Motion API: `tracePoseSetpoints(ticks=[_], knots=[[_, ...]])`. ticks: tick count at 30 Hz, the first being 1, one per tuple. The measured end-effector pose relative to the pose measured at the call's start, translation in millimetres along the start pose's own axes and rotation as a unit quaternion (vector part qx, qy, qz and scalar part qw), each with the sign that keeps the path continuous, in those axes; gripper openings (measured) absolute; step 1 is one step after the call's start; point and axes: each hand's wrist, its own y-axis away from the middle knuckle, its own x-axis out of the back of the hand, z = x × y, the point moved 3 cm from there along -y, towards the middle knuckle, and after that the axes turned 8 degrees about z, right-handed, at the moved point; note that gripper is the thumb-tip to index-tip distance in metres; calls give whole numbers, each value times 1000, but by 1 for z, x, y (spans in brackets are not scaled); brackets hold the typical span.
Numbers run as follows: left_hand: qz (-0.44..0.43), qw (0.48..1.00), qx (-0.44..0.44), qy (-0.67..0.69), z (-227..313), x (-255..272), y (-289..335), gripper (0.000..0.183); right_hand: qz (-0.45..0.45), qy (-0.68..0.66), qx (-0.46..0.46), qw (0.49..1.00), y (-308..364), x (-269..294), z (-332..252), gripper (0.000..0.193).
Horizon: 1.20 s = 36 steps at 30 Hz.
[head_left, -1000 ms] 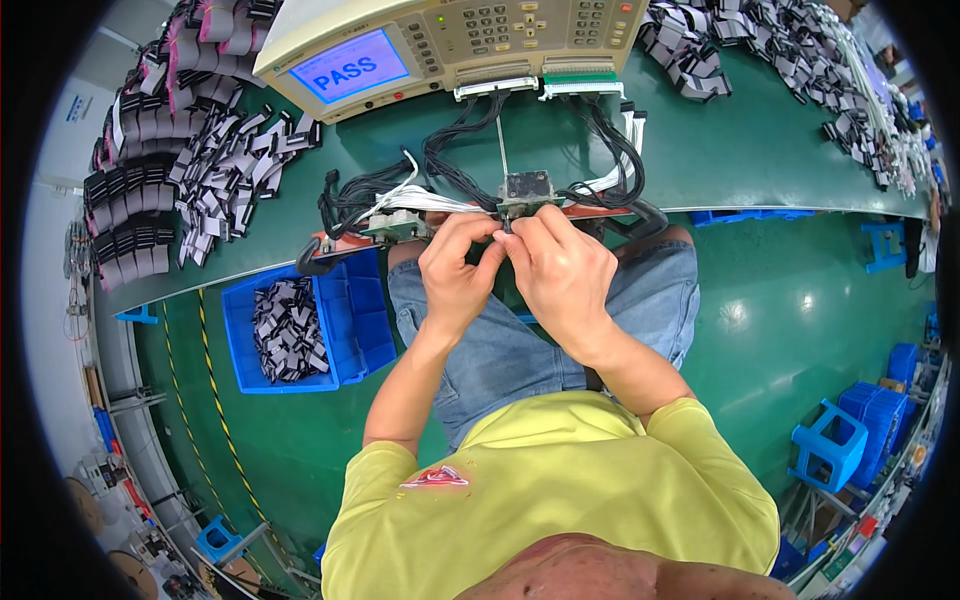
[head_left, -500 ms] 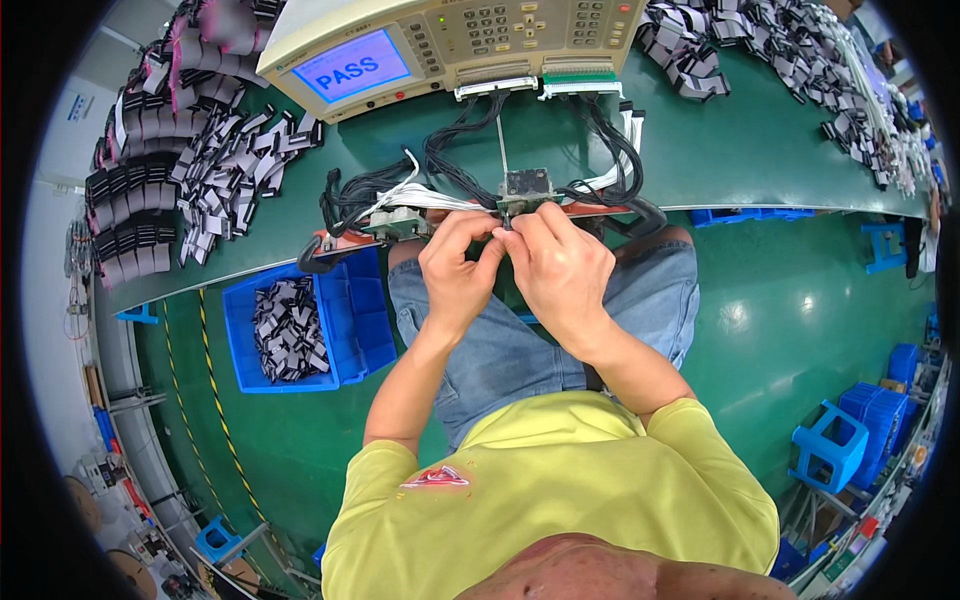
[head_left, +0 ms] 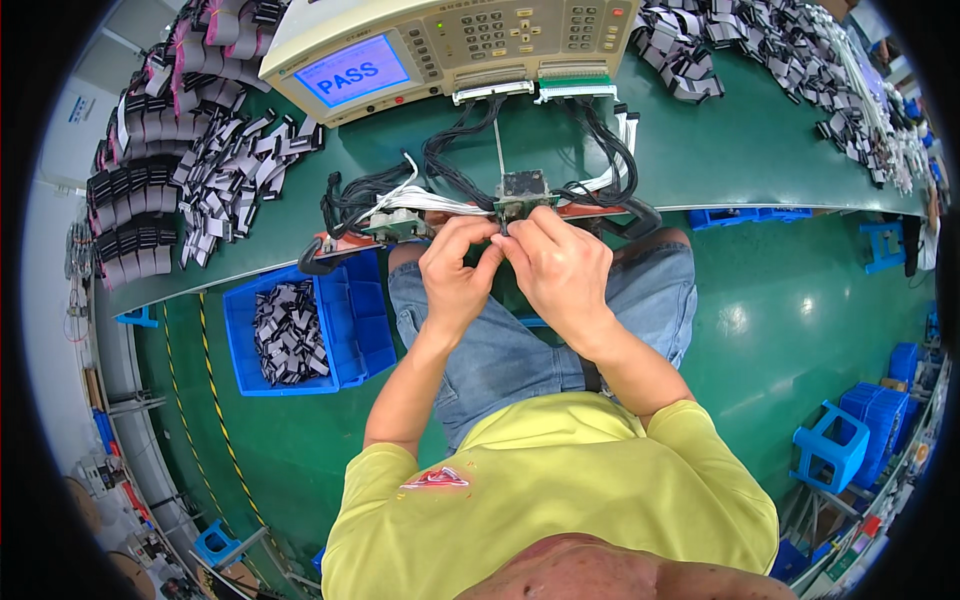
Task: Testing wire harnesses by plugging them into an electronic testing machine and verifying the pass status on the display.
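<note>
My left hand [head_left: 460,266] and my right hand [head_left: 562,262] meet fingertip to fingertip at the table's front edge. Both are closed in a pinch on a small dark connector [head_left: 503,230], mostly covered by the fingers. Right behind them stands a dark block-shaped test fixture [head_left: 523,184], and the right fingers reach its front. A second, paler fixture [head_left: 399,226] sits left of my left hand. Black cables [head_left: 455,150] and white wires [head_left: 455,201] run about the fixtures. Behind, a beige tester [head_left: 455,45] has a lit blue-white screen [head_left: 352,71].
Short grey ribbon cables with black ends lie in a pile [head_left: 225,180] at left, and another pile [head_left: 680,50] is at far right. A blue bin [head_left: 350,330] with more of them stands below the left table edge. A black clamp handle [head_left: 640,216] sits right of my hands.
My right fingertips have shifted slightly at the fixture's front, still pinching beside the left ones. The piles, bin and tester stay as they were, the screen still lit.
</note>
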Motion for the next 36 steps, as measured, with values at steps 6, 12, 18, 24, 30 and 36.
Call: tracePoseSetpoints(ticks=[6, 12, 18, 24, 30, 36], knots=[[-7, 999, 7, 31, 1, 1, 13, 22, -34, -53, 33, 997, 1, 9, 7, 20], [-25, 999, 10, 32, 3, 1, 18, 21, -38, -88, 44, 994, 2, 11, 12, 19], [-26, 999, 14, 31, 2, 2, 15, 20, -25, -102, 40, 994, 1, 12, 11, 19], [-22, 999, 7, 25, 3, 5, 11, 20, -9, -108, 32, 994, 4, 7, 13, 16], [-22, 999, 23, 40, 5, 1, 5, 19, 39, -78, 20, 996, 5, 3, 6, 13], [14, 1000, 2, 22, 4, -1, 4, 21, 52, -55, 37, 996, 1, 2, 6, 15]])
